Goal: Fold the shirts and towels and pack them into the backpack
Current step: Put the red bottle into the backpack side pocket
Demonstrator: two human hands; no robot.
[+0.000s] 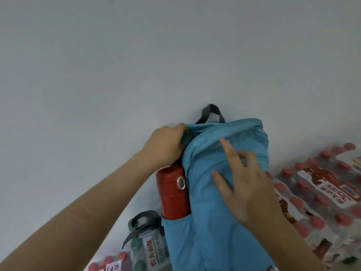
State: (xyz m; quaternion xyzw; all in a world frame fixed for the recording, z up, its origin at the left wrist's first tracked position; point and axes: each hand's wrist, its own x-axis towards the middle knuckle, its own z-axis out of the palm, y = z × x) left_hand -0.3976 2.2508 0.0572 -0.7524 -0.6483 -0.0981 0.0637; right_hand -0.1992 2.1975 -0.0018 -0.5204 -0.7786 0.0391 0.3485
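Note:
A blue backpack (213,212) stands upright against a pale wall, its grey top handle (212,112) sticking up. My left hand (166,145) grips the fabric at the upper left edge of the bag. My right hand (240,178) lies on the front panel by the front pocket zipper, index finger straight, the other fingers loosely bent. A red flask (172,192) sits in the left side pocket. No shirts or towels are visible; the bag's inside is hidden.
Shrink-wrapped packs of red-capped water bottles (320,194) lie to the right of the bag. More bottles with green caps (148,249) and a grey strap (140,222) sit at its lower left. The pale wall (136,55) fills the upper view.

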